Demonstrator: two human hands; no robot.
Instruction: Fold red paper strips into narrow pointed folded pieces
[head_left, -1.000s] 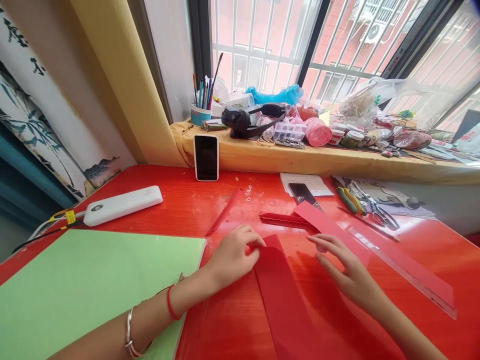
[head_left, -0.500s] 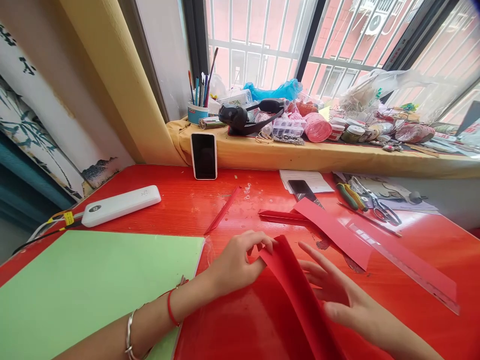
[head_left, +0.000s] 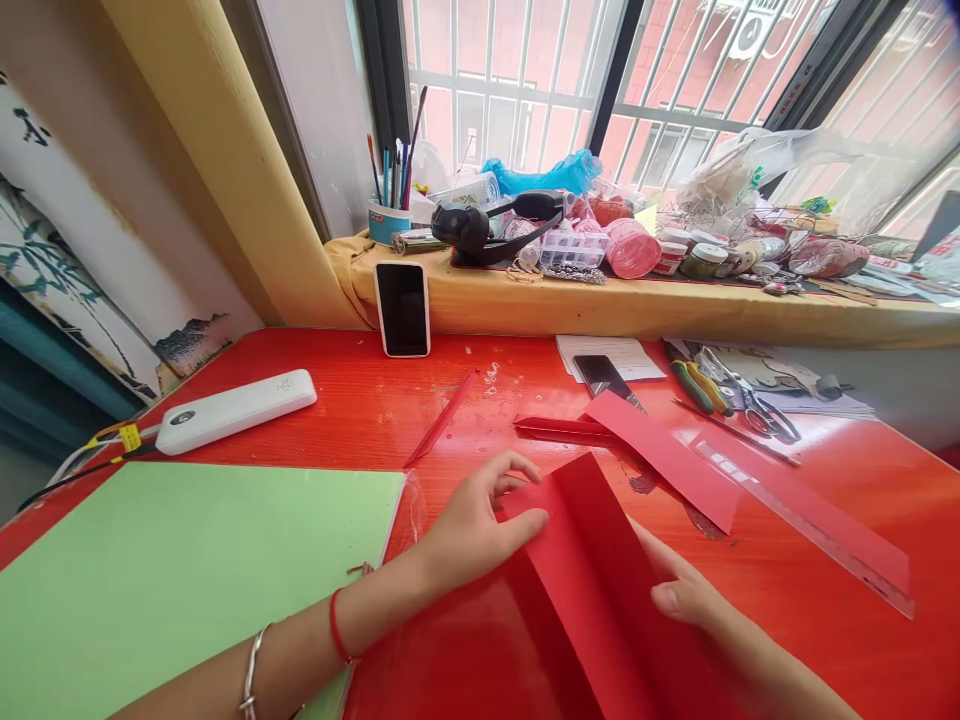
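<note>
A sheet of red paper [head_left: 592, 570], creased lengthwise and opened into a V, stands between my two hands above the red table. My left hand [head_left: 487, 510] pinches its upper left edge, thumb on the inner face and fingers behind. On the right side, my right hand [head_left: 690, 600] grips the other flap with the thumb in front; its fingers are mostly hidden behind the paper. Beyond lie a folded red paper strip [head_left: 562, 430], a flat red strip [head_left: 667, 455] and a thin red piece [head_left: 442, 418].
To the left lie a green board [head_left: 225, 550] and a white power bank [head_left: 236, 410] with cables. A phone [head_left: 403, 310] leans against the sill. Scissors [head_left: 757, 405], pliers [head_left: 697, 388] and a clear ruler [head_left: 810, 530] are at the right. Craft supplies crowd the windowsill.
The folded red paper has been spread wider into a V. My right hand, open beside it before, now grips its right flap. My left thumb has moved onto the inner face.
</note>
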